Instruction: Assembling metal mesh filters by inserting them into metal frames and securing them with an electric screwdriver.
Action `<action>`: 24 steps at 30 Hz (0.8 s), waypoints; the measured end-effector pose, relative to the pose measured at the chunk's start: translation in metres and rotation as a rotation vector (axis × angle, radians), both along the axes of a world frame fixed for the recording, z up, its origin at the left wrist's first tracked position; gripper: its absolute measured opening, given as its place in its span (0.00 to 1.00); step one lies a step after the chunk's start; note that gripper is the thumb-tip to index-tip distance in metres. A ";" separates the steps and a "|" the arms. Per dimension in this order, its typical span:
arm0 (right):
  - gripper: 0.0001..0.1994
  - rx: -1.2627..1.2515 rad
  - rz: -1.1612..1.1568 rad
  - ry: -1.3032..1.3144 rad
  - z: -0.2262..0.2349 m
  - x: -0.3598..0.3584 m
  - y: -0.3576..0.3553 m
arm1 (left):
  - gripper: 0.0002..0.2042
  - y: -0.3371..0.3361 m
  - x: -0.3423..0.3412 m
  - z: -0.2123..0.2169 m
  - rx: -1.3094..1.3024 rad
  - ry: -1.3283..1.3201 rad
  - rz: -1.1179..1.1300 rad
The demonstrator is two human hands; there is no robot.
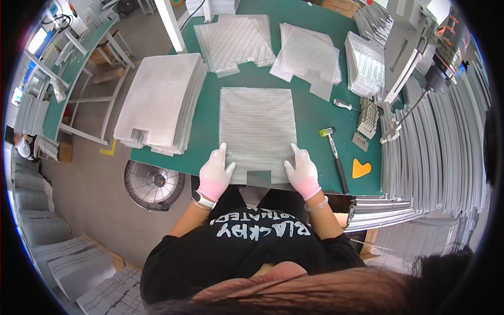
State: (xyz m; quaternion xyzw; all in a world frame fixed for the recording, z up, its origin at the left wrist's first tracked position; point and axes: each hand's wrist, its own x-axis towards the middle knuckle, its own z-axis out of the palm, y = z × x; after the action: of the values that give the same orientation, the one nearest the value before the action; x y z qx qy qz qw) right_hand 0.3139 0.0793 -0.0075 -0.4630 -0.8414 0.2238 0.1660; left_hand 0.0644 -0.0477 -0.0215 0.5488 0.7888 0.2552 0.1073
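This is looking like a factory workshop: stacks of metal mesh sheets are lying on a green table, with a hammer and piled metal strips at the right.

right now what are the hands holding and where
Both gloved hands, left hand and right hand, press the mesh sheet at its near corners, flat on the table.

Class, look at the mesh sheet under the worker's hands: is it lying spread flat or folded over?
Spread flat. The mesh sheet lies open on the green table, both hands pressing its near corners.
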 end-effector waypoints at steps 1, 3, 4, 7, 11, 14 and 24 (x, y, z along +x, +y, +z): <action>0.29 -0.011 -0.008 0.001 0.001 -0.001 0.000 | 0.32 0.000 0.000 0.000 0.001 0.001 -0.002; 0.28 -0.020 -0.019 0.003 0.003 -0.002 0.000 | 0.32 -0.001 -0.001 0.000 0.005 0.015 -0.004; 0.28 -0.034 -0.021 -0.015 0.005 -0.002 -0.001 | 0.32 -0.001 -0.001 0.000 0.007 0.016 -0.005; 0.28 -0.038 -0.015 -0.029 0.004 0.000 -0.001 | 0.32 -0.001 -0.001 0.003 0.000 -0.004 -0.004; 0.28 -0.066 -0.015 -0.105 0.007 0.000 0.001 | 0.32 0.000 0.003 0.014 -0.046 -0.002 0.020; 0.25 -0.143 -0.030 -0.355 0.040 -0.011 0.011 | 0.32 0.005 0.002 0.038 -0.168 0.027 0.049; 0.15 0.303 0.329 -0.013 0.031 -0.198 0.150 | 0.31 0.013 -0.024 0.021 -0.112 0.313 -0.224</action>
State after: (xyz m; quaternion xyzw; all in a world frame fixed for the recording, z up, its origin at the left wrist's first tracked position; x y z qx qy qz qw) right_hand 0.1162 0.2297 0.0235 -0.2907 -0.9307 0.1159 0.1893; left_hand 0.0403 -0.0344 -0.0008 0.6593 0.7428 0.1092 0.0414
